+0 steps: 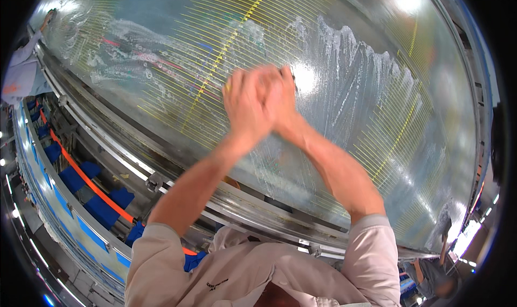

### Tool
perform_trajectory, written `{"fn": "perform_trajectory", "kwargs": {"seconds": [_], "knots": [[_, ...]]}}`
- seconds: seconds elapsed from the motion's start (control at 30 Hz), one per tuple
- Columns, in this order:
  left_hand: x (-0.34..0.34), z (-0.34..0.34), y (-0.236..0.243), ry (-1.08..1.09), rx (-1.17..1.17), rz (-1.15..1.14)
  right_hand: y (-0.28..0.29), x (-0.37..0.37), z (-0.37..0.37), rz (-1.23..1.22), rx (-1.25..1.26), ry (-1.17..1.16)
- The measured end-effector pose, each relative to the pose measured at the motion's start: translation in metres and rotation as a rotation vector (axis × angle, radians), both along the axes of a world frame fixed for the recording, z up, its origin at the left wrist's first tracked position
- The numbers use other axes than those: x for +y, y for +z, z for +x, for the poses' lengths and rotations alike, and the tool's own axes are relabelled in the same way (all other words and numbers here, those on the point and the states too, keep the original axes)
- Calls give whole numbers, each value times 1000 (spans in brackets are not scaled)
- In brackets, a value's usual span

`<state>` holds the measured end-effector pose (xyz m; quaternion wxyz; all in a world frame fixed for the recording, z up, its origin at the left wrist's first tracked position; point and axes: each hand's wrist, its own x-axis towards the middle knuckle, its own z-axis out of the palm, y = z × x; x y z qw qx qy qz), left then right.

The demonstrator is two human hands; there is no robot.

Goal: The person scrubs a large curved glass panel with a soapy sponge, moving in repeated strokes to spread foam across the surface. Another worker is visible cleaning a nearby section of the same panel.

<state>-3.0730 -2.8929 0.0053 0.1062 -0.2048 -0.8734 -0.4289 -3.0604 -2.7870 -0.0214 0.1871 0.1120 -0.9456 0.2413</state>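
Note:
My left hand (245, 105) and my right hand (281, 99) are pressed together over a wide, wet, grey-green sheet (334, 145). Their fingers are bent and slightly blurred. A small dark edge shows beside my right fingers, but what lies beneath the hands is hidden. Fine yellow lines (239, 32) run across the sheet, like the marks of a ruler. White foamy streaks (344, 40) trail down it to the right of my hands, and more suds (129, 54) spread to the left.
Metal rails (113, 145) border the sheet's near side. Beyond them at left hang blue pieces (110, 204) beside an orange strip (81, 169). Another person's arm (35, 40) reaches onto the sheet at far left. A further person (431, 280) is at the lower right.

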Motion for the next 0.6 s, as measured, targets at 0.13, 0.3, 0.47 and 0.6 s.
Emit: {"fn": "perform_trajectory", "kwargs": {"seconds": [0.13, 0.3, 0.47, 0.6], "knots": [[9, -92, 4, 3, -30, 60, 10, 1, -87, 36, 5, -60], [8, -80, 9, 72, 35, -37, 5, -4, -82, 10, 77, -76], [1, 68, 4, 76, 54, -59, -8, 2, 63, -160, -35, 67], [10, 212, 27, -25, -244, -119, 11, 24, 208, -223, -95, 108]]}}
